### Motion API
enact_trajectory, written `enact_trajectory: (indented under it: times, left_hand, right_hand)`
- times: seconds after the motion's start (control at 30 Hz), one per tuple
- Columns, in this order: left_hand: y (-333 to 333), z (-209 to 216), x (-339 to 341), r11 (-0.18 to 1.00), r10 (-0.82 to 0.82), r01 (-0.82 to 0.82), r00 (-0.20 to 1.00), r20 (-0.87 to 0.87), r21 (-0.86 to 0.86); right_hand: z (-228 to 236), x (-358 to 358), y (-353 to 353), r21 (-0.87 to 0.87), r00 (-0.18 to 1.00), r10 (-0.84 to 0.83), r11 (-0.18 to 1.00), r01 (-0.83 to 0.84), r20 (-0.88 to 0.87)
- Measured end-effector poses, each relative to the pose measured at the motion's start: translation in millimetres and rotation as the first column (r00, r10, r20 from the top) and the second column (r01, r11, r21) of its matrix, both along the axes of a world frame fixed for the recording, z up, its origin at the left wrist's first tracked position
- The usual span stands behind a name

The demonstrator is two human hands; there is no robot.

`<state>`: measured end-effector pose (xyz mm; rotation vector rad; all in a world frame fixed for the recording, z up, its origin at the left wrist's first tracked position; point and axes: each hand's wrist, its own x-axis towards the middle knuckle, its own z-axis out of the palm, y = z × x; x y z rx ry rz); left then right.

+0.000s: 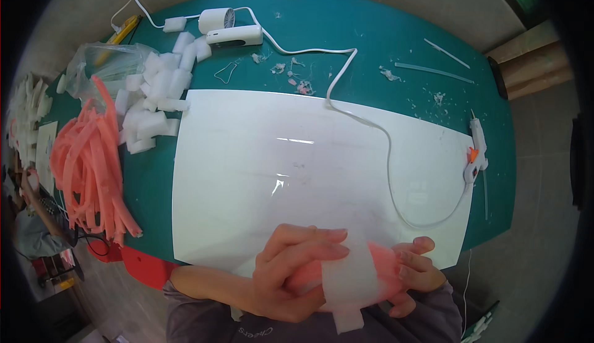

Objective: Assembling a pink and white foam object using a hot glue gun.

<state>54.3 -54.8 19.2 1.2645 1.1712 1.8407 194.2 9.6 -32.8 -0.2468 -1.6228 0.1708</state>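
Close to my body, at the near edge of the white board [297,176], I hold a rounded pink foam piece [387,262]. A wide white foam strip [351,275] lies across its middle, with a narrower end hanging down toward me. My left hand [288,272] is closed around the left part, its fingertips pressing on the white strip. Around the right end of the pink piece curl the fingers of my right hand [417,274]. The underside of the piece is hidden.
Left of the board lie pink foam strips [90,170], white foam blocks [164,83] and a clear plastic bag [102,64]. A small white fan [216,20] stands behind. A glue gun [476,145] rests at right, its white cord crossing the board. Another person's arm [40,204] shows far left.
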Motion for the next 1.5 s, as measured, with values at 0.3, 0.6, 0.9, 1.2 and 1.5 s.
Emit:
enact_trajectory:
  times: [0.3,0.6,0.9,1.2,1.5]
  left_hand:
    - [4.2,2.7,-1.9,0.999,-0.022,0.022,1.000,-0.012,-0.029]
    - [2.1,4.9,-4.4,0.998,-0.067,0.067,0.991,-0.116,-0.002]
    - [9.2,4.6,-9.6,0.996,-0.077,0.073,0.994,-0.075,-0.055]
    - [26.3,-27.3,-20.5,0.960,-0.164,0.204,0.965,0.204,-0.194]
    - [19.0,-28.5,-22.1,0.988,-0.157,0.157,0.987,-0.027,-0.004]
  right_hand:
    - [-5.2,0.5,4.5,-0.022,1.000,-0.026,0.999,0.026,0.012]
    - [-13.1,13.2,3.7,0.060,0.998,-0.027,0.998,0.023,0.055]
    - [-9.6,2.0,6.6,-0.011,1.000,-0.015,1.000,0.015,0.005]
    - [-2.2,18.5,31.8,0.019,0.847,0.071,0.995,-0.095,0.527]
    - [-9.2,9.5,18.5,0.094,0.940,0.008,0.995,-0.043,0.342]
